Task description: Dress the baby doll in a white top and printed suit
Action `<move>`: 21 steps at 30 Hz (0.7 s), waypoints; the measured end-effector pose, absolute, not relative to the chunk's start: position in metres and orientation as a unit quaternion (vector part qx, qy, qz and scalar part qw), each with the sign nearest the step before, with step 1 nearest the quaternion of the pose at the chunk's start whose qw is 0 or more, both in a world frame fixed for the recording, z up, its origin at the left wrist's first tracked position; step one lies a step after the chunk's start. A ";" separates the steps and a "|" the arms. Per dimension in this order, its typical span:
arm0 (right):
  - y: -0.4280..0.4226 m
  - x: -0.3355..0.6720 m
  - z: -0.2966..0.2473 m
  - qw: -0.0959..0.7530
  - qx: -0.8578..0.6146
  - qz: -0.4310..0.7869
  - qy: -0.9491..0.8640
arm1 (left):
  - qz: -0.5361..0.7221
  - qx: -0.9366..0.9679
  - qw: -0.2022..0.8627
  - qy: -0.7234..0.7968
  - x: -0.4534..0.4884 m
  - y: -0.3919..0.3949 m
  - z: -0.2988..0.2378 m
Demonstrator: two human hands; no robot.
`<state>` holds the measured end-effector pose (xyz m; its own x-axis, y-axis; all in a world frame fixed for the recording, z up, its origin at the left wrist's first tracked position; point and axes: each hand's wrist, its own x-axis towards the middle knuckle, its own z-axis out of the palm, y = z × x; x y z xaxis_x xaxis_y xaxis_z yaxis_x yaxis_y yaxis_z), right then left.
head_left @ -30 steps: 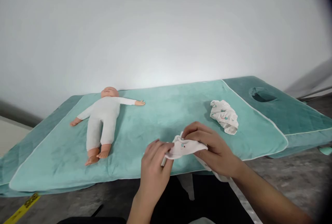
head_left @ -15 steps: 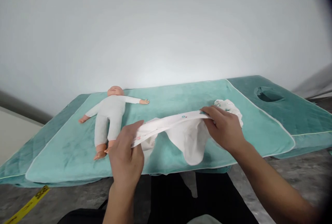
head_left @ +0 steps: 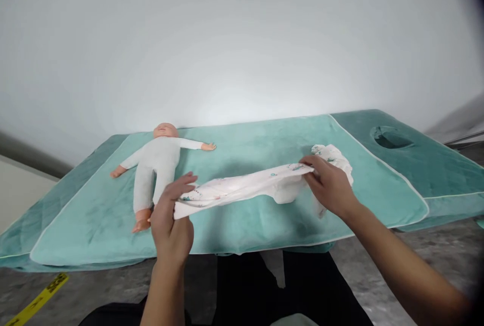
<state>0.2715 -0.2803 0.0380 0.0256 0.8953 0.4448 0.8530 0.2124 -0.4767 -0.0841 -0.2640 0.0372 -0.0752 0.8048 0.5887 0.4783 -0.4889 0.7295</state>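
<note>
Between my hands a white baby garment [head_left: 242, 187] with small coloured prints is stretched above the bed; folds hide its exact kind. My left hand [head_left: 174, 215] grips its left end between thumb and palm, with the upper fingers lifted off the cloth. At the other end, my right hand [head_left: 328, 185] pinches the upper edge. A baby doll [head_left: 157, 159] in a pale suit lies on its back to the left, arms spread, one foot partly behind my left hand. Beyond my right hand sits a crumpled white printed cloth [head_left: 335, 157].
The bed has a turquoise cover [head_left: 264, 139] with pale piping and a face hole [head_left: 391, 137] at the right. Behind it rises a white wall [head_left: 242, 49]. Yellow tape [head_left: 38, 298] marks the grey floor at lower left.
My left hand has moved left and slightly down, pulling the garment longer and tauter. Its hanging middle part has risen. My right hand has shifted slightly right.
</note>
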 end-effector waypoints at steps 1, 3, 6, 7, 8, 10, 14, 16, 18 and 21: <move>-0.284 0.272 0.038 0.357 -0.602 0.060 -0.712 | 0.552 0.657 0.215 0.467 -0.086 -0.268 0.038; -0.293 0.268 0.042 0.383 -0.554 0.105 -0.731 | 0.532 0.643 0.332 0.440 -0.091 -0.277 0.040; -0.302 0.257 0.049 0.428 -0.494 0.120 -0.747 | 0.422 0.691 0.401 0.428 -0.090 -0.292 0.044; -0.303 0.253 0.051 0.437 -0.478 0.119 -0.753 | 0.372 0.723 0.397 0.425 -0.086 -0.296 0.045; -0.303 0.249 0.052 0.440 -0.466 0.121 -0.758 | 0.321 0.756 0.380 0.425 -0.080 -0.299 0.046; -0.301 0.246 0.052 0.433 -0.458 0.136 -0.764 | 0.261 0.810 0.319 0.417 -0.066 -0.301 0.049; -0.297 0.249 0.046 0.419 -0.483 0.169 -0.750 | 0.385 0.801 0.144 0.436 -0.050 -0.299 0.052; -0.298 0.251 0.044 0.430 -0.498 0.193 -0.728 | 0.480 0.741 0.049 0.467 -0.053 -0.299 0.051; -0.300 0.252 0.045 0.439 -0.504 0.234 -0.707 | 0.542 0.688 -0.018 0.482 -0.059 -0.300 0.048; -0.302 0.254 0.048 0.407 -0.487 0.279 -0.721 | 0.582 0.648 -0.034 0.490 -0.067 -0.305 0.039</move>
<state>0.2539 -0.3015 0.0484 -0.1943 0.9286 0.3162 0.4745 0.3711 -0.7982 -0.0671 -0.3053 0.0394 -0.1581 0.5952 0.7878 0.6745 -0.5176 0.5264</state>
